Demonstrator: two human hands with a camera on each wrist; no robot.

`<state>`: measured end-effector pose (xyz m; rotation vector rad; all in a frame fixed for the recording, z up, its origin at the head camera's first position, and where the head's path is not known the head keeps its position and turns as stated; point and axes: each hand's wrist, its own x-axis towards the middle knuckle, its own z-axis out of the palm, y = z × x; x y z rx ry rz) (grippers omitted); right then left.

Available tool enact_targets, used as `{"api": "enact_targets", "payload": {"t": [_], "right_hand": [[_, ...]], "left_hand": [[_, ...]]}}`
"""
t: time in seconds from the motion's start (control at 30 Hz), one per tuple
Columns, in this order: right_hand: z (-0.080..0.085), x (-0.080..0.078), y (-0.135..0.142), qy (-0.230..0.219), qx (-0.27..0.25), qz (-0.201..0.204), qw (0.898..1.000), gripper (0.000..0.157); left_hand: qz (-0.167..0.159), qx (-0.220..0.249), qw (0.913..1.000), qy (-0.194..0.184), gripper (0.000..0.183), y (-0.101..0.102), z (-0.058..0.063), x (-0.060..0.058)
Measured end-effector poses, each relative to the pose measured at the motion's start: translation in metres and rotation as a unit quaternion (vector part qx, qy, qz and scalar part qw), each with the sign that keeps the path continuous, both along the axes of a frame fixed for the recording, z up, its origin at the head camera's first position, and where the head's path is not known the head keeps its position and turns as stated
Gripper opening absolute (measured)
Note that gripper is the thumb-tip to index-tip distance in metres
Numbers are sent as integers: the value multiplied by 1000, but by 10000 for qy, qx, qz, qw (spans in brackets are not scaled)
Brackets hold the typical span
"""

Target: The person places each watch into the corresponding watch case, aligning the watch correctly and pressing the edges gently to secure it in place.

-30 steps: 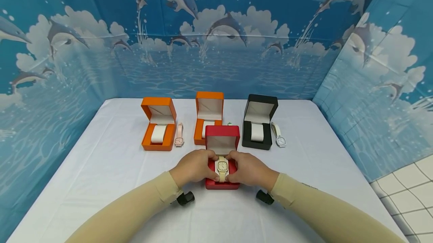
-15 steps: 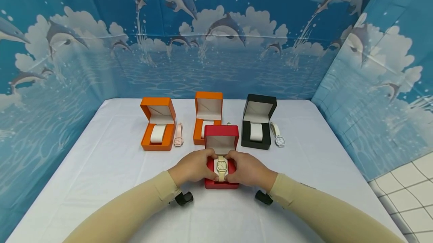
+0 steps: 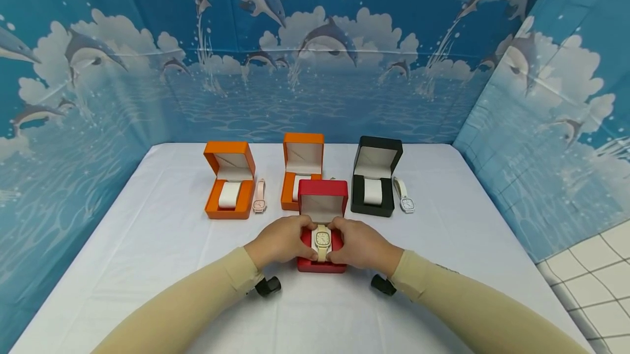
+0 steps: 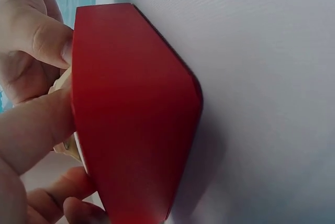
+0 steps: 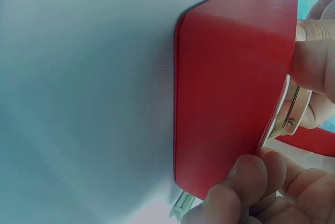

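Observation:
In the head view a cream watch is wrapped on a white cushion in the open red box. My left hand pinches the watch's strap and cushion from the left, with the thumb near the lower strap and a finger near the upper. From the right, my right hand grips it the same way. The wrist views show the box's red side walls close up. The watch's edge stands above the rim between fingers in the right wrist view.
Behind stand two open orange boxes and an open black box, each with a white cushion. A pink watch lies by the left orange box, a white watch by the black one. Dolphin-print curtains enclose the white table.
Both hands keep their hold on the watch. The red box and the hands have shifted very slightly away from me; the other boxes stay in place.

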<state>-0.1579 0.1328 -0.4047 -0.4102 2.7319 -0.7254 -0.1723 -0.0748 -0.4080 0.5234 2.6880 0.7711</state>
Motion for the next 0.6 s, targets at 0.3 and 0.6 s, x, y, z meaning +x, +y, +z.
{"api": "enact_targets", "payload": {"t": [0.3,0.6], "right_hand": [[0,1,2,24,26,60,10000,59],[4,3,7,150,-98,250,9995,61]], "left_hand": [[-13,22,10000,57,63,-1,-3,1],[-154,51,9997,191,66,-9,-3,4]]}}
